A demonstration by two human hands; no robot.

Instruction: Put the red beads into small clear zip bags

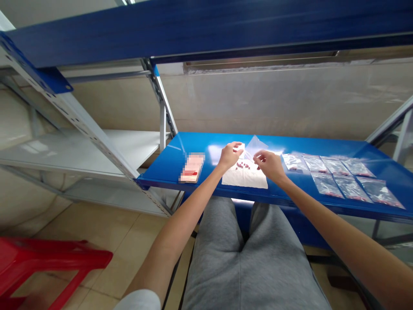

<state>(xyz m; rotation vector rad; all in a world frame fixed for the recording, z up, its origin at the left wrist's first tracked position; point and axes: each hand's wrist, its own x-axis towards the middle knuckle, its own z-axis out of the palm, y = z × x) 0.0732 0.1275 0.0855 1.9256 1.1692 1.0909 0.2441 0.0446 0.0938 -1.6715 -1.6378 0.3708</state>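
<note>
My left hand point(231, 156) is curled with thumb and forefinger around a small white object point(241, 147), whose kind I cannot make out. Close to its right, my right hand point(268, 163) pinches the lower edge of a clear plastic bag point(257, 144). The bag stands tilted between the two hands. Below them, several small red pieces point(242, 165) lie loose on a white cloth point(244, 180). Whether the bag has anything inside does not show.
Several filled clear bags point(335, 165) with red pieces lie in rows at right on the blue table point(209, 185). A blurred-out phone-like item point(192, 168) lies at left. A blue shelf beam point(206, 32) crosses overhead. A red stool point(48, 262) stands lower left.
</note>
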